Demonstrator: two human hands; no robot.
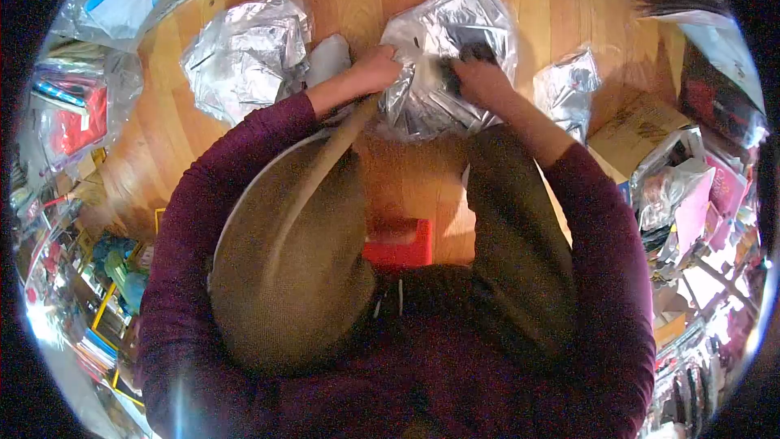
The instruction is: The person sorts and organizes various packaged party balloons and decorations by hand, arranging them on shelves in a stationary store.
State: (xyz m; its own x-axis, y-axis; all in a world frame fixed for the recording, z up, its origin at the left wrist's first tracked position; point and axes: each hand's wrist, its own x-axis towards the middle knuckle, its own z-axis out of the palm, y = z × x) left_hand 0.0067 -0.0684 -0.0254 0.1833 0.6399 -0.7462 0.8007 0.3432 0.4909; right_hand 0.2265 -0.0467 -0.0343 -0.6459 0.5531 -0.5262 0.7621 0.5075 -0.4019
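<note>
A clear plastic bag [475,12] full of silvery, shiny packets lies on the wooden floor in front of my knees. My left hand [378,71] is closed on the left edge of this bag. At its right side my right hand [486,84] has its fingers curled down by a dark patch [478,52], whose kind I cannot make out. Motion blurs those fingertips, and what they hold is hidden. Left of my hands rests a second clear bag of silvery packets [248,57], with a small whitish plastic bag [329,61] beside it.
A smaller bag of silvery packets [569,85] lies to the right, near an open cardboard box [638,134]. Plastic-wrapped goods, including a red package [81,122], crowd the left side. A red object [406,244] sits between my legs.
</note>
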